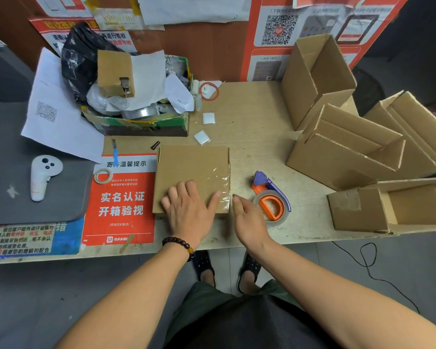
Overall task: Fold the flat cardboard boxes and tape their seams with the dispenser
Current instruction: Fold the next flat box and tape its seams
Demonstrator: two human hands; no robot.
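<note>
Left hand [186, 206] presses flat, fingers spread, on the taped brown cardboard box [191, 172] mid-tabletop [252, 127], right hand [247, 219] relaxed, empty beside the orange-and-purple tape dispenser [271, 195].

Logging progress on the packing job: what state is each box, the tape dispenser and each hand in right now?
small box: closed, clear tape along its right edge
tape dispenser: lying on the table, unheld
left hand: flat on the small box
right hand: open, holding nothing
big boxes: folded up, tops open

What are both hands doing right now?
Left hand: open, resting flat on the cardboard box.
Right hand: open, holding nothing.
</note>
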